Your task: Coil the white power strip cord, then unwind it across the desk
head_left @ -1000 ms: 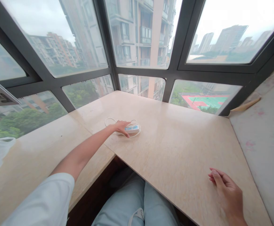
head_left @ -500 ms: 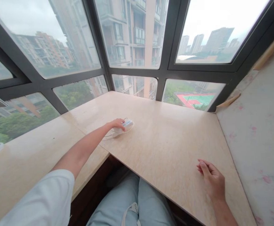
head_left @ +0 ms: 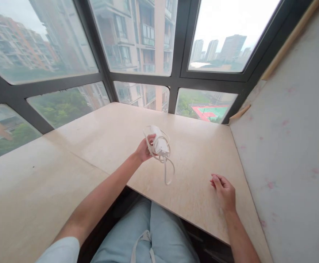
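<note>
My left hand (head_left: 144, 149) is closed around a small white power strip (head_left: 158, 144) and holds it up above the pale stone sill (head_left: 115, 135). Its white cord (head_left: 167, 166) is looped around it, and one loop hangs down toward the sill. My right hand (head_left: 224, 190) rests on the sill near the right front edge, fingers loosely curled with nothing in them.
Dark-framed windows (head_left: 176, 76) run along the back of the sill, with buildings and trees outside. A pale wall panel (head_left: 288, 146) with faint pink marks closes off the right side. My legs in light blue trousers (head_left: 151, 237) are below the sill's front edge.
My left hand gripped the power strip where it lay on the sill, lifted it and brought it toward me. The view swung to the left. My right hand stayed resting on the sill.
</note>
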Demonstrator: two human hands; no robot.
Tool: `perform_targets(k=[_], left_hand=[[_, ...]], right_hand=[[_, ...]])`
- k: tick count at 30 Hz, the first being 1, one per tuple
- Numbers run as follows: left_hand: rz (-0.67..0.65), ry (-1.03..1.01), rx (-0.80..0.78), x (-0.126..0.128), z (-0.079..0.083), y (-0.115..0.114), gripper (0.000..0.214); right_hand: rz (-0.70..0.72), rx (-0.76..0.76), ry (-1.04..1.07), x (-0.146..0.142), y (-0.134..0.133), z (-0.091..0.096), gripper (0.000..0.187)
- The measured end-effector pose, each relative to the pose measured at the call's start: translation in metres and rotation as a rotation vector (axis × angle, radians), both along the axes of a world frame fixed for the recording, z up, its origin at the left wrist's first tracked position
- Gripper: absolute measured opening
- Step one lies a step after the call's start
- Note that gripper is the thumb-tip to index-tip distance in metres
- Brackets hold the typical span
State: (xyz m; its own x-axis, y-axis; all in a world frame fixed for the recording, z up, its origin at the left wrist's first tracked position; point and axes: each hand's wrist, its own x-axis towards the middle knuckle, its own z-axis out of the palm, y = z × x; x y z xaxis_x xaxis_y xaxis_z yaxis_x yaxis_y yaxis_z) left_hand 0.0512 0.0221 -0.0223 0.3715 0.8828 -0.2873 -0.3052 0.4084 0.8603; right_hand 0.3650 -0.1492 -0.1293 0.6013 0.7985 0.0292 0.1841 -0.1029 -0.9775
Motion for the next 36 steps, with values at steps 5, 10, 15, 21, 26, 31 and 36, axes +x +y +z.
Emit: perform_targets(k=[5,10,15,21,26,31,36], left_hand=[[0.024,-0.168,-0.208,0.046,-0.038,-0.022,0.035],[0.035,-0.135,-0.259,0.06,-0.058,-0.032,0.031],[0.035,-0.11,-0.318,0.069,-0.06,-0.038,0.027],[0.032,-0.096,-0.328,0.083,-0.058,-0.04,0.027],[-0.09,0.003,-0.234,0.087,-0.052,-0.04,0.034],[-0.199,0.21,-0.029,0.079,-0.05,-0.036,0.055],[-0.237,0.331,0.12,0.075,-0.054,-0.029,0.061]], right_hand=[[-0.001,0.037,0.012,-0.003,-0.001,0.003,0.038],[0.002,0.022,-0.028,-0.006,0.001,0.007,0.037],[-0.003,0.029,-0.023,-0.013,0.001,0.007,0.035],[0.16,0.122,0.091,-0.034,0.02,0.02,0.036],[0.594,0.13,0.169,-0.047,0.059,0.046,0.052],[0.756,-0.01,0.287,-0.044,0.086,0.05,0.057],[0.68,0.019,0.514,-0.036,0.088,0.039,0.046]])
